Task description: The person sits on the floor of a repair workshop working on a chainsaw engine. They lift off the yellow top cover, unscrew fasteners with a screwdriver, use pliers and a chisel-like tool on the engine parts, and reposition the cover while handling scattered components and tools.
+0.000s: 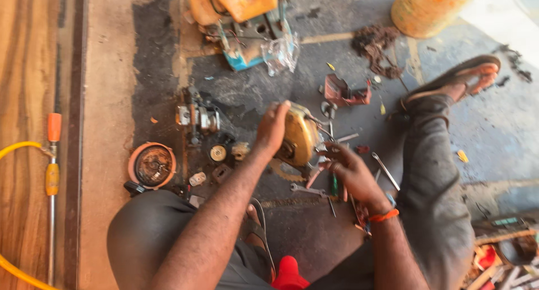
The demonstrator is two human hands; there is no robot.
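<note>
A person sits on the floor with knees spread wide. The left hand [273,127] is wrapped over the top of a round yellow machine part [299,137] and holds it up on its edge, just above the dark floor [236,93]. The right hand [349,171] is low and just beside the part's bottom right side. Its fingers are bent and close together, but the picture is too blurry to tell if they pinch anything. An orange band [384,216] goes around that wrist.

The part sits in the middle of a crowded spot. A toothed wheel [283,171] lies just under it. A wrench [306,190] and a thin metal tool [385,171] lie near the right hand. To the left are a small metal engine piece [197,117] and a round orange cover [151,165], set well apart from the hands. A red boxy piece [343,91] lies behind the part, farther away.

The person's leg [432,172] closes in the right side, with a sandal [463,76] on the foot. At the far end stands an orange and blue machine [241,20] with a clear plastic bag [281,53] beside it. The most bare floor is at the far right, past the leg. On the left, a strip of bare floor runs to a wooden edge [28,88], where a yellow hose [17,149] lies.
</note>
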